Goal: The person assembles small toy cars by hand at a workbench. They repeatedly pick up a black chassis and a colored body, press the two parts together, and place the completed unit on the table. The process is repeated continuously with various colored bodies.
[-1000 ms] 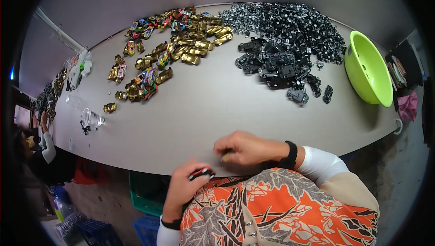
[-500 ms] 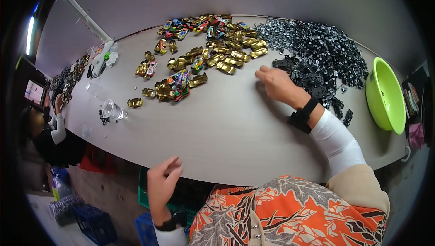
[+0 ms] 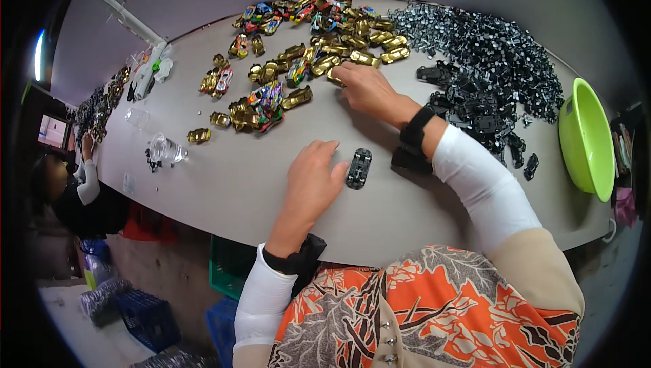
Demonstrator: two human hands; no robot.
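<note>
Chassis [image 3: 358, 169] lies on the table [image 3: 230, 188], just right of my left hand [image 3: 313, 179], thumb and fingers apart, empty. My right hand [image 3: 371, 94] is at a gold body [image 3: 331, 79]; I cannot tell whether its fingers grip it.

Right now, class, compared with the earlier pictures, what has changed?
The left hand let go of its red toy car and moved forward, beside a black chassis now lying alone. The right hand moved left from the chassis pile to a gold car. The green basin and small-parts heap stayed put.
</note>
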